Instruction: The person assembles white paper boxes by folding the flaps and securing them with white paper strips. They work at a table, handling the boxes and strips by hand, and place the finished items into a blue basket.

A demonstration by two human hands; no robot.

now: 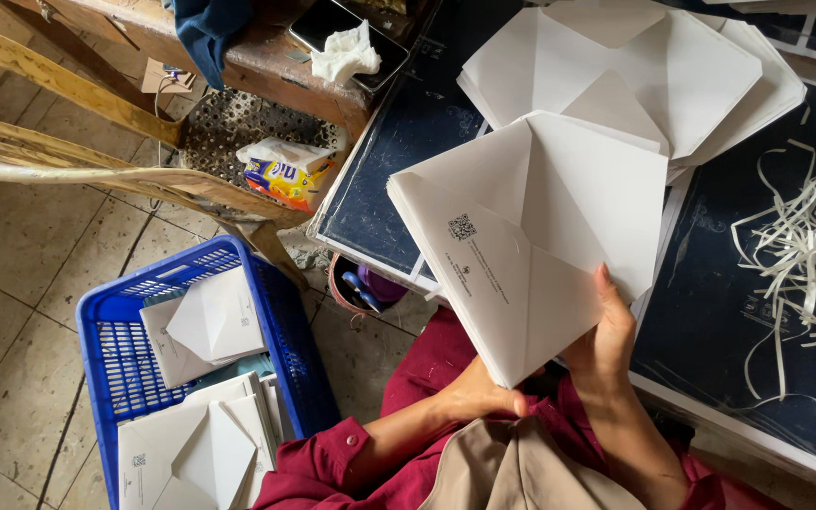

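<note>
Here both hands gripped a stack of white envelopes above the counter: the left hand under its lower corner, the right hand at its edge. A blue crate stood left of the counter.

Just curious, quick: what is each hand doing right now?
Left hand: holding the stack of white envelopes from below.
Right hand: gripping the same stack's edge.
</note>
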